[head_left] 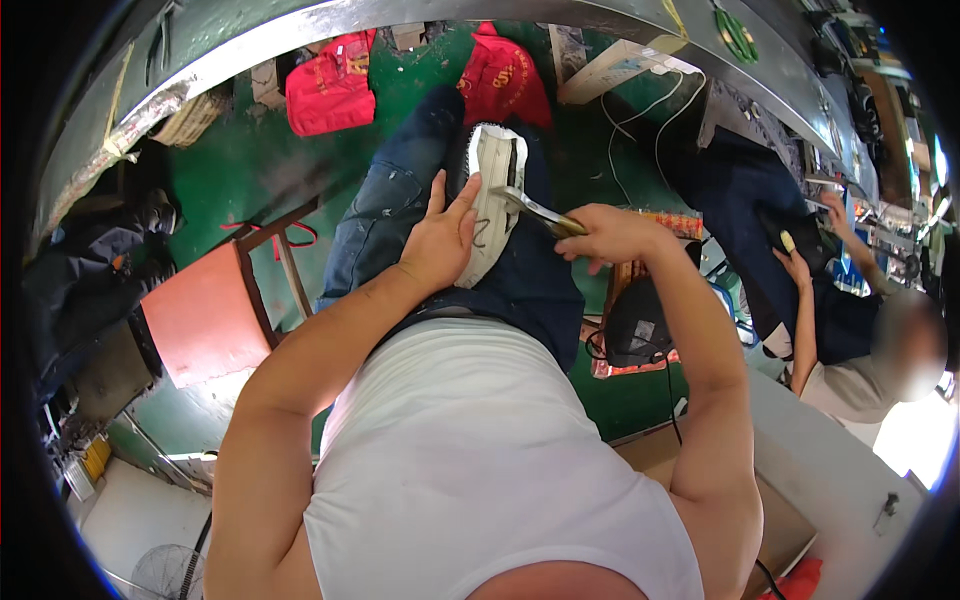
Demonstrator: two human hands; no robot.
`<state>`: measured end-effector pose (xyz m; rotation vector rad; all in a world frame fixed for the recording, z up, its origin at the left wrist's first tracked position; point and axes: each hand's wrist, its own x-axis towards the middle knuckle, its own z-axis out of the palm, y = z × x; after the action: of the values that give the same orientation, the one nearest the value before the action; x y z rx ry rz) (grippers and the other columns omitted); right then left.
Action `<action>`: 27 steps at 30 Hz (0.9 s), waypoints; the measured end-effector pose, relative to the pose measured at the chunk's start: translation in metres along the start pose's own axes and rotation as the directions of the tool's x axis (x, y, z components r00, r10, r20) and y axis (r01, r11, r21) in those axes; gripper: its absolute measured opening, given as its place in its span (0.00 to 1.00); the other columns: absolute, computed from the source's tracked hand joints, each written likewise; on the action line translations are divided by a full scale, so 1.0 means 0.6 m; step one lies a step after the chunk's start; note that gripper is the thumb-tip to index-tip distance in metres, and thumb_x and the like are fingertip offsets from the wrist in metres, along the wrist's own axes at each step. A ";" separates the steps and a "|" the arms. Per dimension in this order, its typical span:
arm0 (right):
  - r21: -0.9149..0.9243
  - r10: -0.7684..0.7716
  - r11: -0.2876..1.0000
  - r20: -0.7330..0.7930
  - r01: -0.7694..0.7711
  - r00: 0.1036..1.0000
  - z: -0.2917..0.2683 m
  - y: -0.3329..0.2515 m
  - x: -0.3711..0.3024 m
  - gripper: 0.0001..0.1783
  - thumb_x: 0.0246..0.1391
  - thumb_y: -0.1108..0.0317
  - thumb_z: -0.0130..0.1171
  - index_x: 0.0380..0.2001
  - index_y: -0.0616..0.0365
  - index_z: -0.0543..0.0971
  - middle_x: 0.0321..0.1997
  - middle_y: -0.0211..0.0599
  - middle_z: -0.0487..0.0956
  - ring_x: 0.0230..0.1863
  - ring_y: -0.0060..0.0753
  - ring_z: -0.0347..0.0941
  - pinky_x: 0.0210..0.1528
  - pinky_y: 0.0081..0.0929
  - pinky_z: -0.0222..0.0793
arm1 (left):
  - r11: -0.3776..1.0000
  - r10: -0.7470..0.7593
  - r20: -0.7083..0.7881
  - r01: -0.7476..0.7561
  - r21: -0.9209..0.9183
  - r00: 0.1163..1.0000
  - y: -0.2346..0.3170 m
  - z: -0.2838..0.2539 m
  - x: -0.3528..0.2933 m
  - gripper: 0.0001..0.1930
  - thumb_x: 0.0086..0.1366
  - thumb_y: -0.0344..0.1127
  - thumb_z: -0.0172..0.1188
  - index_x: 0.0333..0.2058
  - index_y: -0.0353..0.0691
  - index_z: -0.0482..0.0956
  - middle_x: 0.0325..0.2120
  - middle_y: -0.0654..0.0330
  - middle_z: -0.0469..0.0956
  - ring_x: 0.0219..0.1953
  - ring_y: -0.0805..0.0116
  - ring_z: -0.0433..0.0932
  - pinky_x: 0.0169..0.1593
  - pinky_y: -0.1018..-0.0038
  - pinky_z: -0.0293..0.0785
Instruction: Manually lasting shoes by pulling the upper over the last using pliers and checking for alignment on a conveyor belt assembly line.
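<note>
A shoe (492,205) lies sole up along my lap, toe pointing away. Its underside is pale, with a dark squiggle near the near end and a white edge pulled over at the toe. Against the shoe's left side rests my left hand (443,232), fingers stretched along the edge and steadying it. My right hand (605,236) is closed round the handles of metal pincers (540,212). The pincers' head touches the shoe's right edge, about midway along; whether the jaws grip material is too small to tell.
Red cloths (332,88) lie on the green floor beneath a metal bench (400,12). Green-handled scissors (737,36) rest on the bench. A reddish seat (208,310) stands left, and a dark rounded object with a cord (643,322) right. Another person's hands (797,268) work at the far right.
</note>
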<state>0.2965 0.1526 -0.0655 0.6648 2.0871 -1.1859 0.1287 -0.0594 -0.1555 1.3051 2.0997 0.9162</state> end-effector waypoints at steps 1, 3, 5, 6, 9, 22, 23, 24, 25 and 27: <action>0.146 0.067 0.986 0.118 -0.084 0.991 -0.013 -0.003 -0.003 0.19 0.61 0.56 0.56 0.39 0.65 0.76 0.31 0.51 0.80 0.34 0.48 0.79 0.41 0.41 0.74 | 1.000 -0.022 0.040 0.022 -0.004 0.999 0.004 -0.003 0.004 0.27 0.72 0.40 0.45 0.69 0.54 0.57 0.64 0.24 0.49 0.48 0.30 0.75 0.49 0.52 0.78; 0.151 -0.017 0.988 -0.083 0.029 0.996 -0.009 -0.034 0.002 0.20 0.63 0.54 0.53 0.38 0.65 0.76 0.30 0.48 0.80 0.32 0.45 0.79 0.40 0.40 0.74 | 0.994 -0.108 0.138 0.110 -0.004 0.984 0.023 -0.018 0.012 0.27 0.72 0.40 0.45 0.69 0.55 0.58 0.64 0.23 0.49 0.48 0.29 0.74 0.50 0.52 0.77; 0.131 -0.168 0.960 -0.434 0.246 0.885 0.019 -0.053 0.030 0.26 0.68 0.49 0.44 0.37 0.65 0.76 0.29 0.48 0.80 0.33 0.48 0.79 0.40 0.42 0.73 | 0.997 -0.067 0.139 0.070 -0.013 0.988 0.022 -0.016 0.009 0.26 0.72 0.40 0.45 0.68 0.55 0.58 0.64 0.22 0.49 0.48 0.28 0.75 0.50 0.52 0.77; 0.130 -0.165 0.961 -0.437 0.243 0.885 0.026 -0.044 0.055 0.26 0.68 0.49 0.44 0.37 0.65 0.76 0.29 0.48 0.80 0.33 0.48 0.79 0.40 0.42 0.73 | 1.000 -0.022 0.130 0.024 -0.014 0.991 0.020 -0.017 0.013 0.26 0.72 0.40 0.45 0.68 0.55 0.58 0.63 0.21 0.49 0.47 0.28 0.75 0.49 0.52 0.77; -0.314 -0.152 0.948 -0.336 0.041 0.929 0.007 -0.046 0.086 0.27 0.68 0.48 0.43 0.39 0.65 0.75 0.33 0.58 0.80 0.39 0.63 0.76 0.42 0.51 0.70 | 0.999 -0.036 0.142 0.039 -0.014 0.989 0.010 -0.015 0.013 0.26 0.72 0.40 0.45 0.68 0.55 0.59 0.62 0.19 0.49 0.46 0.28 0.76 0.49 0.52 0.77; -0.097 0.006 0.994 -0.336 -0.041 0.942 0.049 -0.044 0.036 0.29 0.68 0.46 0.40 0.36 0.64 0.77 0.35 0.57 0.81 0.42 0.63 0.76 0.46 0.50 0.71 | 0.996 -0.084 0.340 0.088 0.002 0.937 0.018 -0.034 -0.003 0.32 0.71 0.43 0.49 0.71 0.50 0.50 0.68 0.28 0.42 0.46 0.28 0.76 0.51 0.54 0.76; 0.013 -0.051 0.998 -0.340 0.059 0.939 0.053 -0.046 0.031 0.29 0.68 0.46 0.40 0.36 0.64 0.77 0.35 0.57 0.81 0.42 0.63 0.76 0.46 0.51 0.70 | 0.986 -0.114 0.267 0.142 -0.090 0.957 0.013 -0.030 -0.007 0.37 0.71 0.44 0.50 0.72 0.46 0.43 0.68 0.29 0.43 0.51 0.30 0.74 0.54 0.56 0.73; 0.124 -0.103 0.980 -0.350 0.155 0.931 0.060 -0.046 0.024 0.29 0.68 0.46 0.40 0.36 0.63 0.77 0.36 0.57 0.80 0.42 0.63 0.76 0.46 0.51 0.70 | 0.964 -0.151 0.199 0.189 -0.186 0.968 0.017 -0.030 -0.009 0.41 0.70 0.45 0.51 0.72 0.42 0.37 0.69 0.31 0.43 0.55 0.31 0.71 0.57 0.58 0.71; 0.129 -0.096 0.980 -0.351 0.150 0.931 0.070 -0.046 0.021 0.29 0.68 0.46 0.40 0.36 0.63 0.77 0.36 0.57 0.80 0.42 0.63 0.76 0.46 0.51 0.70 | 0.917 -0.267 0.335 0.344 -0.200 0.904 0.029 -0.043 -0.005 0.49 0.69 0.46 0.54 0.70 0.33 0.27 0.69 0.33 0.45 0.65 0.36 0.63 0.64 0.63 0.63; -0.162 -0.039 0.987 -0.335 -0.017 0.941 0.088 -0.048 0.019 0.29 0.68 0.47 0.41 0.36 0.64 0.77 0.35 0.57 0.80 0.41 0.63 0.76 0.45 0.52 0.70 | 0.945 -0.203 0.262 0.259 -0.201 0.944 0.009 -0.023 -0.010 0.49 0.68 0.46 0.55 0.70 0.31 0.27 0.69 0.34 0.47 0.66 0.38 0.60 0.65 0.64 0.61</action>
<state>0.2837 0.0942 -0.0782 0.8263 2.4442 -0.9435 0.1247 -0.0671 -0.1422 0.9699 1.8491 0.8293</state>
